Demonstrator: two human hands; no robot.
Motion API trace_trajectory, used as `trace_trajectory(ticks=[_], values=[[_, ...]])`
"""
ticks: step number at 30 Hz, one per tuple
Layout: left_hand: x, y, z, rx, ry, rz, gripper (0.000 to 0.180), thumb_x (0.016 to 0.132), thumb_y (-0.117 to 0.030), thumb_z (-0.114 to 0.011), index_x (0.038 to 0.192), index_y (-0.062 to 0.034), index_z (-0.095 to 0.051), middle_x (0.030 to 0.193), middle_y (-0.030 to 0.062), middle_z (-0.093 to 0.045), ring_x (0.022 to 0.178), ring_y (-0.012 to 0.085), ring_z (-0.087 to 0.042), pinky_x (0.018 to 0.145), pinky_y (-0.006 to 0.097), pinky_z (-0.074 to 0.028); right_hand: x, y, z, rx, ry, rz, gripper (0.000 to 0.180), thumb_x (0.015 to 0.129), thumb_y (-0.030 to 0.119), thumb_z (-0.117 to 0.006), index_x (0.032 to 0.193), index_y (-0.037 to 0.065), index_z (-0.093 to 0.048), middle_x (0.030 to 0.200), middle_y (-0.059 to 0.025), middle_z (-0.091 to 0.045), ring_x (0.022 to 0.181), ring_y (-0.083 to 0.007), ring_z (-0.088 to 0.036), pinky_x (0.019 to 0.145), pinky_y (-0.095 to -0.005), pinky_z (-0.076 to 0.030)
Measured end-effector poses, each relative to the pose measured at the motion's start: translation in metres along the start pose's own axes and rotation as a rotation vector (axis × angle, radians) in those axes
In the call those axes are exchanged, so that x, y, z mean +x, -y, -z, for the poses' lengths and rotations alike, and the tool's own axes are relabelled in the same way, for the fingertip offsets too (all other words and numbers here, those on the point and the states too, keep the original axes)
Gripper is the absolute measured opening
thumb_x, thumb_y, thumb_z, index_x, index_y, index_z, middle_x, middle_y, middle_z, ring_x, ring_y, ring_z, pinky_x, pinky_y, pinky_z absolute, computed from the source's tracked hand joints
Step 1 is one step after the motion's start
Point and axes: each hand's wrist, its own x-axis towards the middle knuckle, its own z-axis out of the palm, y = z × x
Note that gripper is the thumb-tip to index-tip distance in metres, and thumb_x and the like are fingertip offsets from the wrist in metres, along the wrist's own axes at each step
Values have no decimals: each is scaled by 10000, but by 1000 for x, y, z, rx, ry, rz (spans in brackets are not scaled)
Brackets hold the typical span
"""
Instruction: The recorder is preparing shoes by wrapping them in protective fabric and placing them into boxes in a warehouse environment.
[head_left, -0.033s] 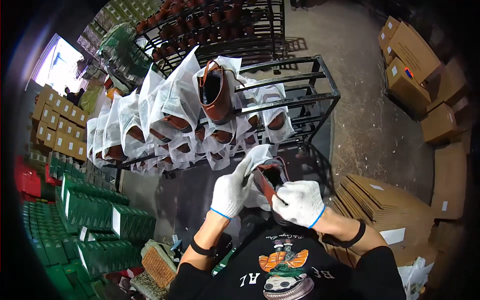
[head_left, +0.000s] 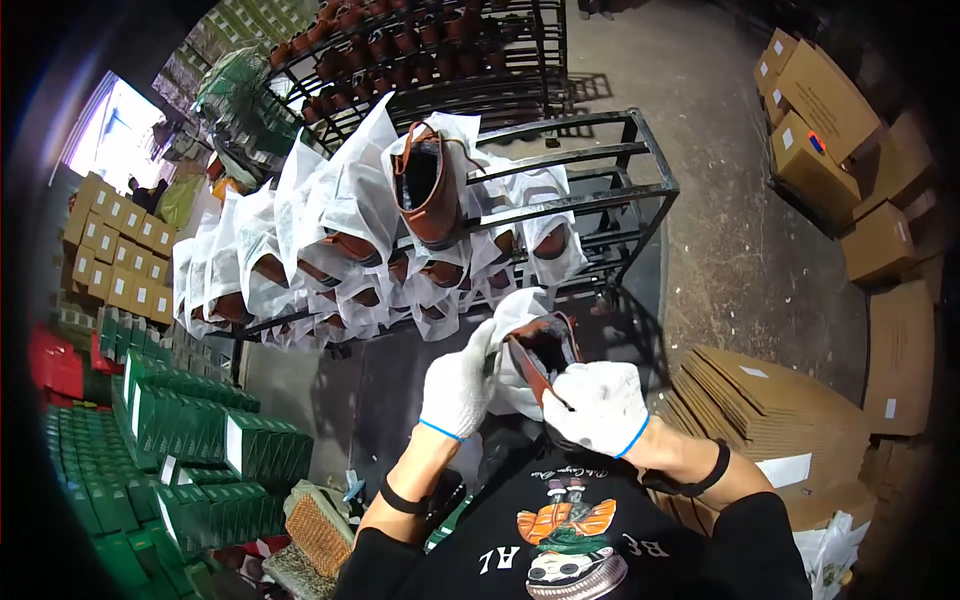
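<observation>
In front of my chest I hold a brown leather shoe [head_left: 533,372] with a dark lining, its opening facing up. A thin white wrapping sheet [head_left: 519,308] lies around its far and left sides. My left hand [head_left: 460,388], in a white knitted glove, is closed on the sheet at the shoe's left, with the fingertips partly hidden. At the near right edge of the shoe's opening, my gloved right hand [head_left: 598,408] grips the leather. Beyond, another brown shoe [head_left: 432,205] stands upright on a black metal rack [head_left: 560,212], against a white sheet.
Several white-wrapped shoes [head_left: 262,250] fill the rack's left part. Green shoe boxes [head_left: 190,410] are stacked at left. Flattened cardboard [head_left: 745,400] lies at right, near brown cartons [head_left: 815,160]. Farther off stands another rack of brown shoes [head_left: 400,45].
The shoe has turned slightly in my hands, and the white sheet beside it has shifted a little to the left. Both hands have stayed nearly in place.
</observation>
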Motion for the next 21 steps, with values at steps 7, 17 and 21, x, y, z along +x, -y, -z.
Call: trace_trajectory(ticks=[7, 17, 21], values=[[6, -16, -16, -189, -302, -72, 86, 994, -64, -692, 1044, -5, -730, 859, 204, -709, 818, 423, -721, 743, 453, -555, -3, 7, 6, -92, -20, 7, 170, 814, 191, -786, 739, 138, -642, 696, -72, -595, 612, -279, -644, 544, -433, -515], [40, -47, -53, -129, -381, -374, 129, 922, 17, -730, 1032, -38, -690, 859, 191, -671, 753, 427, -688, 655, 467, -550, -2, -14, 3, -34, 423, 213, 157, 852, 261, -727, 744, 159, -678, 708, -72, -653, 652, -285, -695, 585, -453, -534], [41, -47, -46, -48, -362, -517, 180, 906, 77, -711, 1066, -5, -716, 812, 186, -628, 693, 395, -662, 620, 434, -513, -2, -27, 16, -46, 223, 138, 220, 807, 258, -758, 647, 156, -646, 633, -64, -622, 585, -287, -671, 567, -454, -531]])
